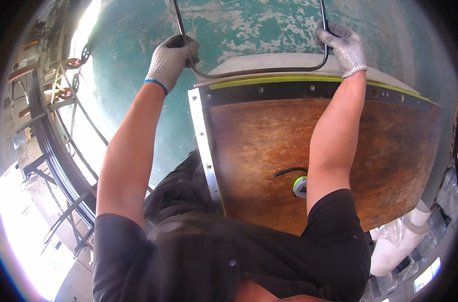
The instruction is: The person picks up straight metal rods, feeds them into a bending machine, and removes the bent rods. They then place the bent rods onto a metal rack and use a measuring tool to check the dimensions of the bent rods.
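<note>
Both my hands wear pale knit gloves with grey palms. They hold a dark, shiny U-shaped bent metal tube (259, 74), whose crossbar lies over the far edge of a wooden workbench (269, 136). My left hand (173, 59) is closed round the tube's left leg, near the bend. My right hand (343, 46) grips the right leg, its thumb along the tube. Both legs run out past the upper edge of the picture, so their ends are hidden. A blue band edges the left glove's cuff.
Metal strips with screws edge the bench, beside a yellow-green strip (269, 79). On the wood are a green-and-grey round tool (300, 186), partly behind my right arm, and a short black curved piece (289, 171). A rack of long dark bars (53, 146) stands left; white wrapped rolls (400, 241) lie lower right.
</note>
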`<action>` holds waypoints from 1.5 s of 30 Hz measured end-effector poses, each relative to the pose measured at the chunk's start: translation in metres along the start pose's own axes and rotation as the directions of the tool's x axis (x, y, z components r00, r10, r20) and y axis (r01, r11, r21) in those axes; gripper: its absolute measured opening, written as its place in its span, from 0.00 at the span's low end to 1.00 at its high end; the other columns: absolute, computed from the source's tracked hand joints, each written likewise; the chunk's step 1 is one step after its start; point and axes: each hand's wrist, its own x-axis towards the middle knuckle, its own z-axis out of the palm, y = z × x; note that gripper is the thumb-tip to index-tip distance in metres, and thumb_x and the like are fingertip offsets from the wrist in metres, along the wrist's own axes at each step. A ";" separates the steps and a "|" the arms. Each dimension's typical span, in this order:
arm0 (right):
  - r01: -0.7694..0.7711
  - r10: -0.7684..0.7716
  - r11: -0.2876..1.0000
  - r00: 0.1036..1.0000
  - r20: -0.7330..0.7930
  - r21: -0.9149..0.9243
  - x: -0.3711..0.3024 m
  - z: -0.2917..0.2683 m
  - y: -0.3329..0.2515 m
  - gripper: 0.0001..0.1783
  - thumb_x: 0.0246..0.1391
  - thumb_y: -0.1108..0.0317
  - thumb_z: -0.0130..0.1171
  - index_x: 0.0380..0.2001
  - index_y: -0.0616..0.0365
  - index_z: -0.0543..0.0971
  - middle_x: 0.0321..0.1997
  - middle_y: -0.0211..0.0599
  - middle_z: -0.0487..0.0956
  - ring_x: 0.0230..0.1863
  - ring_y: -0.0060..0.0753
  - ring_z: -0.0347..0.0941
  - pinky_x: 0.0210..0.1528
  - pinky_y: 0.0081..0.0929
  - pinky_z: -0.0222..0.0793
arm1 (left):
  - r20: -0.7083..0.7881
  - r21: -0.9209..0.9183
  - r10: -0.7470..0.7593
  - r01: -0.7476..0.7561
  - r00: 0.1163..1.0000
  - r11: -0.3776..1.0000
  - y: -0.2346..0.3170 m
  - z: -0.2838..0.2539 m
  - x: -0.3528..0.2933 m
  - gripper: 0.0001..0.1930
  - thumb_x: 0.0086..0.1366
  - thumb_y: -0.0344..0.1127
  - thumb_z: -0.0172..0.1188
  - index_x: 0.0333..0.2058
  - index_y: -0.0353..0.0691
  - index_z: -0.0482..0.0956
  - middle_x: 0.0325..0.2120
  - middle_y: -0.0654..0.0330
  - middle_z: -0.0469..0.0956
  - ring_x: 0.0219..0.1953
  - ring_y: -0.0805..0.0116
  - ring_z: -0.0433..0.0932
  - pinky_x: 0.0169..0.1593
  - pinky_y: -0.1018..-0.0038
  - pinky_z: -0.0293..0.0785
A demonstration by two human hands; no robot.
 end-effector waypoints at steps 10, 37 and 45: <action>-0.009 0.009 1.000 1.000 0.009 0.002 0.003 -0.002 0.005 0.18 0.58 0.72 0.72 0.51 0.67 0.86 0.40 0.40 0.89 0.36 0.30 0.85 0.44 0.28 0.80 | 0.006 0.000 -0.003 0.003 1.000 1.000 0.002 0.000 -0.001 0.12 0.71 0.35 0.67 0.46 0.32 0.84 0.36 0.58 0.83 0.37 0.66 0.84 0.45 0.69 0.82; 0.010 -0.010 0.999 1.000 -0.002 -0.050 -0.004 -0.001 -0.003 0.17 0.59 0.71 0.72 0.50 0.67 0.86 0.40 0.39 0.89 0.37 0.28 0.85 0.43 0.27 0.80 | 0.009 0.016 0.025 -0.025 1.000 1.000 0.000 -0.001 -0.006 0.10 0.71 0.35 0.67 0.44 0.33 0.83 0.35 0.60 0.83 0.36 0.69 0.83 0.42 0.71 0.80; -0.051 0.053 0.996 0.998 0.029 -0.074 -0.007 0.002 -0.013 0.17 0.59 0.70 0.72 0.51 0.64 0.86 0.41 0.36 0.89 0.36 0.25 0.84 0.41 0.25 0.79 | -0.018 0.059 -0.025 0.026 1.000 0.998 0.002 0.001 -0.004 0.10 0.70 0.34 0.68 0.43 0.34 0.83 0.31 0.59 0.83 0.32 0.70 0.82 0.38 0.72 0.79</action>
